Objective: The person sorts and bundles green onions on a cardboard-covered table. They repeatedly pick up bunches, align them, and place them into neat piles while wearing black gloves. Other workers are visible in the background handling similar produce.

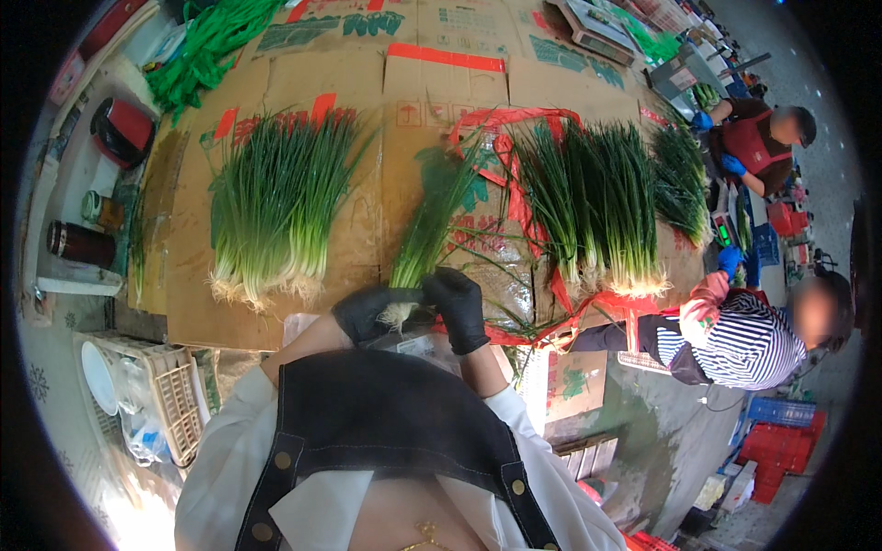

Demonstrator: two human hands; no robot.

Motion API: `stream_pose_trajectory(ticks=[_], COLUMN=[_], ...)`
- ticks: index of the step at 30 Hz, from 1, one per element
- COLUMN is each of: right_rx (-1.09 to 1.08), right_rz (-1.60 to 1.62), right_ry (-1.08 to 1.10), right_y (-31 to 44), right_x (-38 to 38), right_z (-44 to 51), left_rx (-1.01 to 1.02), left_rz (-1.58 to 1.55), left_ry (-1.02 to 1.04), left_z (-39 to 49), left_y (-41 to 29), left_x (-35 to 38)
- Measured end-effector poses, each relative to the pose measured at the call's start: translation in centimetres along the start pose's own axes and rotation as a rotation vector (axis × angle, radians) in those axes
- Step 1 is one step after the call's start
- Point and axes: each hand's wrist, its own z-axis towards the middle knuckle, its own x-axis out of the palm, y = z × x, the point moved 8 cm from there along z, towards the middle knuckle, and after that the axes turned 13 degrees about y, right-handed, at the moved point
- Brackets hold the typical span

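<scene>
A bunch of thin green onions (431,231) lies on the cardboard-covered table before me, its white root ends toward my body. My left hand (368,315), in a black glove, is closed round the bunch just above the roots. Against the right side of the same stalks are the bent fingers of my right hand (458,310), also black-gloved; what they pinch is hidden. A wide pile of green onions (275,206) lies to the left. More bunches (617,206) lie to the right, beside a loop of red plastic strap (520,200). Loose leaves lie near my right hand.
Green plastic strips (207,52) lie at the far left, a weighing scale (592,31) at the far right. A dark flask (81,244) stands on the left shelf. Two people work at the right. A plastic crate (165,406) is below left.
</scene>
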Motion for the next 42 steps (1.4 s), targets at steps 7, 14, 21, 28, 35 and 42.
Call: stream_pose_trajectory(ticks=[7,14,21,28,35,42], right_rx=[0.102,0.117,-0.033,-0.091,0.032,-0.009], right_rz=[0.289,0.169,-0.169,-0.389,-0.214,0.044], right_ry=[-0.139,-0.043,-0.386,-0.166,-0.100,-0.151], right_y=[0.8,0.3,1.9,3.7,2.2,1.7], right_x=[-2.1,-1.0,-5.7,-1.4,-0.3,-0.6], right_z=[-0.5,0.1,0.3,-0.3,0.7,0.0], left_rx=[0.143,0.183,0.225,0.355,0.337,0.370], left_rz=[0.029,0.001,0.063,0.063,0.181,0.091], left_ry=[-0.124,-0.055,-0.043,-0.115,-0.114,-0.082], left_z=[-0.8,-0.5,-0.1,-0.5,-0.5,-0.4], left_y=[-2.1,-1.8,-2.0,-2.6,-2.6,-2.7], left_x=[-1.3,-0.6,-1.9,-1.3,-1.2,-1.0])
